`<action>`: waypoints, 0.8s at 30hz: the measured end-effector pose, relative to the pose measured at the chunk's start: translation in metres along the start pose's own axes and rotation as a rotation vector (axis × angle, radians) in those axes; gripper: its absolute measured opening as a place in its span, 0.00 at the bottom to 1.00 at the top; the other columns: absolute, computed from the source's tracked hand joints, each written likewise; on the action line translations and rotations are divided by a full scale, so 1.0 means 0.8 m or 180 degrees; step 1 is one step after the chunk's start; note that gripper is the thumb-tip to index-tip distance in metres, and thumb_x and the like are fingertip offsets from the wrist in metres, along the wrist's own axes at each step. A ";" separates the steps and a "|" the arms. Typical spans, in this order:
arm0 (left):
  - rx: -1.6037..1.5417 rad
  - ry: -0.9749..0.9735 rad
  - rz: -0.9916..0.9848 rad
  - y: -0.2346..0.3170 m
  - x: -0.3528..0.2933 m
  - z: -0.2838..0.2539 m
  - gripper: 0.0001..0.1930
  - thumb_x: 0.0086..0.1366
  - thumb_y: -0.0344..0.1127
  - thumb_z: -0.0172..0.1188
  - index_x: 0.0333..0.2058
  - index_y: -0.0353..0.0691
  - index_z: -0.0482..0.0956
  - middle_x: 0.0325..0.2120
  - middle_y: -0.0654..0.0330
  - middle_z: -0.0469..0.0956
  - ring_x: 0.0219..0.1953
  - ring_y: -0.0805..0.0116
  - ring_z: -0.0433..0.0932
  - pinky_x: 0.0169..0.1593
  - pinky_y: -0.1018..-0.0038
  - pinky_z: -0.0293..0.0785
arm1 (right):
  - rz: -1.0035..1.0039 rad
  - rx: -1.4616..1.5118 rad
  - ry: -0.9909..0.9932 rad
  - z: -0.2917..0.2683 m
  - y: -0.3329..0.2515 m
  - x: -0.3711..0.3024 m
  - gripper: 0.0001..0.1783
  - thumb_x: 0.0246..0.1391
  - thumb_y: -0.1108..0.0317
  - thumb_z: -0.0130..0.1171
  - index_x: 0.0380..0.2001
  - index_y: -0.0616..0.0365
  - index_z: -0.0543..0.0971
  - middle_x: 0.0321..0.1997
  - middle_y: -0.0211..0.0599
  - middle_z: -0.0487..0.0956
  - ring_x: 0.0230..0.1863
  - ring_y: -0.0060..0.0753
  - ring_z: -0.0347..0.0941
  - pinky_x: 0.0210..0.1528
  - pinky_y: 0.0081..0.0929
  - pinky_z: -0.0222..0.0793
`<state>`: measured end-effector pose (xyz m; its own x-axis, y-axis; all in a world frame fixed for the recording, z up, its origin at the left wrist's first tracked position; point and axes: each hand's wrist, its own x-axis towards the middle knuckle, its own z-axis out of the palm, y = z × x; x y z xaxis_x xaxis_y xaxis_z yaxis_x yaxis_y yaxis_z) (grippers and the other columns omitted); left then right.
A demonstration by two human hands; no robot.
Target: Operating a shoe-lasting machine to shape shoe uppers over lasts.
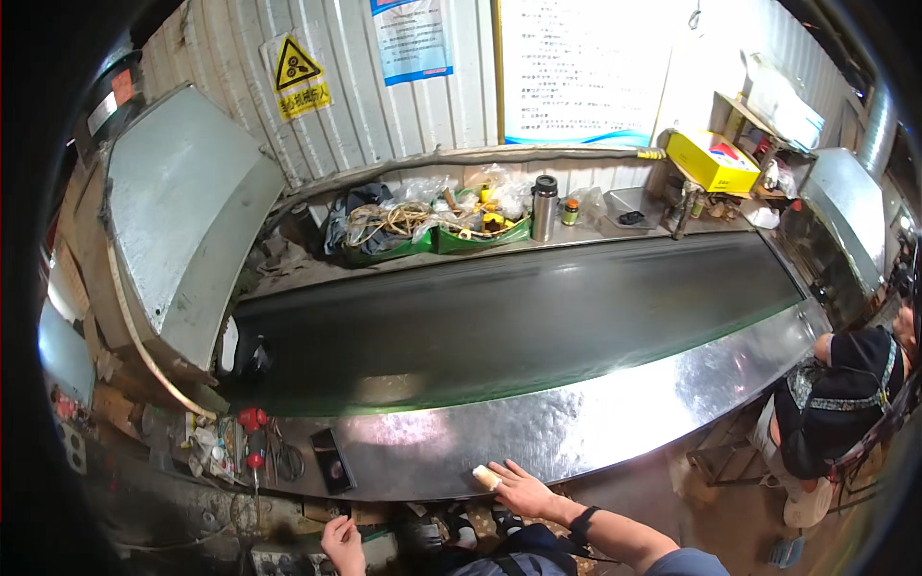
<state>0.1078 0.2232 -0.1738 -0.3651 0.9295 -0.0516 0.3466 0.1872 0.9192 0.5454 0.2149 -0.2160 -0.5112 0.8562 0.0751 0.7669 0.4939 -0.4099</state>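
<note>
Head view: right hand [523,495], grip unclear like the left hand's [343,546], seemingly steadies a wad [486,477] by the counter's [576,408] front edge, needing light pressure.

Warning sign [297,77], poster [413,40] and noticeboard [576,72] line the wall [351,106].

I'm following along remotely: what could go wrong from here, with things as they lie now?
1. The small pale thing at the right hand sits near the front edge of the metal ledge; if it is loose, it might drop off. I can't tell whether it is held or wrapped on.
2. The flat black phone-like slab also lies near that edge, so a bump could knock it down.
</note>
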 end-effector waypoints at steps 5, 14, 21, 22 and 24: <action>-0.0297 -0.0639 0.0244 -0.017 0.069 0.064 0.15 0.60 0.16 0.63 0.46 0.30 0.76 0.37 0.52 0.84 0.41 0.66 0.84 0.47 0.76 0.79 | 0.0805 0.0262 0.0357 0.014 -0.021 -0.060 0.23 0.62 0.66 0.57 0.58 0.63 0.71 0.72 0.47 0.65 0.78 0.49 0.51 0.77 0.54 0.48; -0.0714 -0.1708 0.0124 0.030 0.092 0.140 0.15 0.60 0.16 0.62 0.46 0.30 0.76 0.37 0.50 0.85 0.41 0.66 0.85 0.46 0.76 0.80 | 0.2042 0.0719 0.0489 -0.036 -0.103 -0.054 0.24 0.64 0.65 0.55 0.60 0.63 0.70 0.60 0.56 0.75 0.66 0.57 0.67 0.68 0.49 0.63; -0.0665 -0.1930 -0.0131 0.037 0.102 0.158 0.14 0.61 0.20 0.64 0.46 0.29 0.78 0.38 0.49 0.86 0.42 0.67 0.85 0.47 0.74 0.80 | 0.2896 0.0767 0.0682 -0.023 -0.099 -0.088 0.15 0.66 0.59 0.54 0.46 0.59 0.73 0.38 0.56 0.81 0.39 0.63 0.78 0.41 0.52 0.74; -0.0448 -0.1935 0.0092 0.053 0.104 0.147 0.14 0.62 0.22 0.65 0.47 0.30 0.78 0.41 0.51 0.85 0.44 0.66 0.84 0.49 0.73 0.80 | 0.2921 0.0754 0.0701 -0.029 -0.098 -0.084 0.15 0.66 0.58 0.53 0.45 0.59 0.73 0.36 0.55 0.81 0.39 0.63 0.78 0.40 0.53 0.74; -0.0354 -0.1808 0.0221 0.047 0.113 0.133 0.15 0.63 0.23 0.67 0.49 0.31 0.79 0.43 0.53 0.84 0.45 0.65 0.83 0.50 0.73 0.79 | 0.2928 0.0751 0.0710 -0.037 -0.093 -0.076 0.15 0.66 0.58 0.53 0.45 0.59 0.72 0.35 0.55 0.80 0.38 0.63 0.78 0.40 0.53 0.74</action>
<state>0.1800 0.3483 -0.1853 0.1866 0.9688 -0.1631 0.2492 0.1139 0.9617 0.5310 0.1307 -0.1629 0.3522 0.9132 -0.2049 0.7198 -0.4042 -0.5644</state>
